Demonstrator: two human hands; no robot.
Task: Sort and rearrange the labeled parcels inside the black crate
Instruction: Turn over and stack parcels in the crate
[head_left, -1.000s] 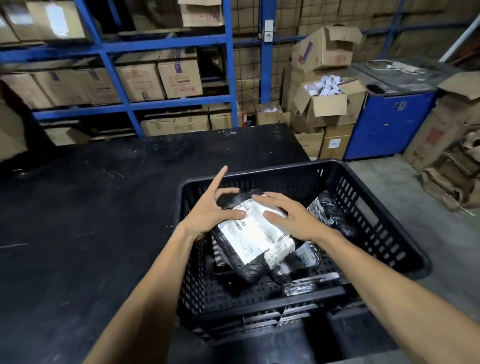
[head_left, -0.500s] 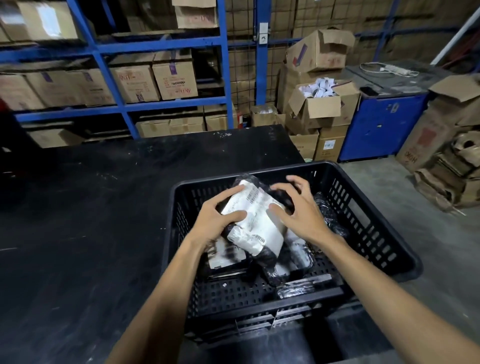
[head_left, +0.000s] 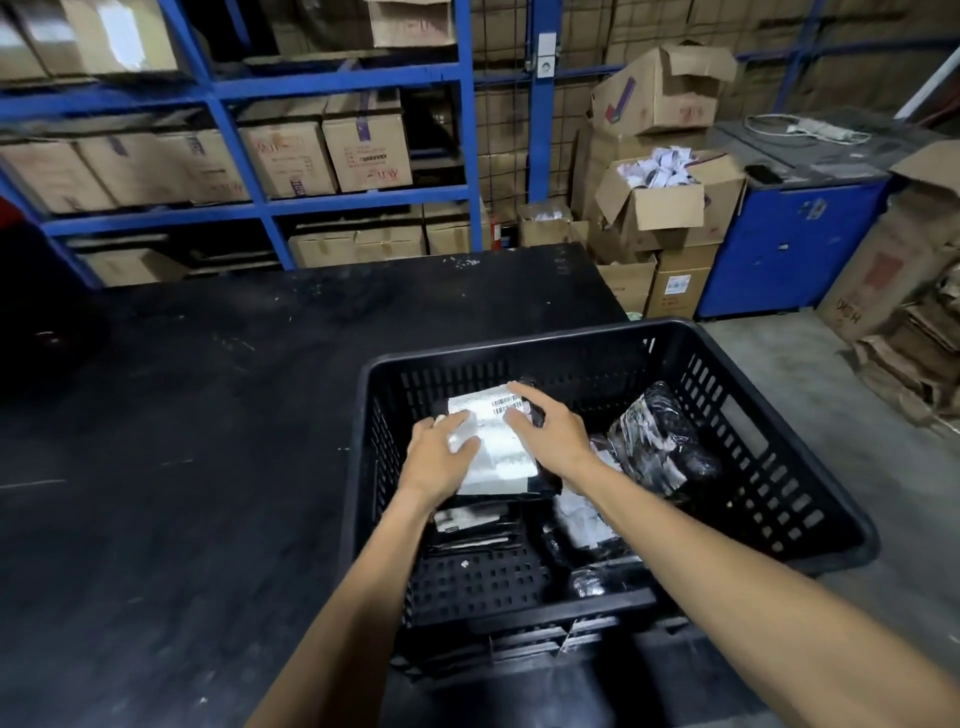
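A black slatted crate (head_left: 769, 405) stands on the right end of a black table (head_left: 197, 441). Inside it, a black parcel with a white barcode label (head_left: 498, 447) lies flat against the crate's far left corner. My left hand (head_left: 439, 457) grips its left edge, thumb on the label. My right hand (head_left: 550, 431) presses on its right side, fingers spread over the label. A second black wrapped parcel (head_left: 660, 441) leans at the right wall. Other labeled parcels (head_left: 582, 519) lie beneath, partly hidden by my arms.
Blue shelving (head_left: 332, 202) with cardboard boxes stands behind the table. An open box of white items (head_left: 670, 192) and a blue cabinet (head_left: 789, 244) are at the back right. Flattened cartons (head_left: 914, 332) pile on the floor to the right.
Both hands carried the labeled parcel from a tilted, raised position down toward the crate's far left corner and laid it flat. The head view shifted slightly.
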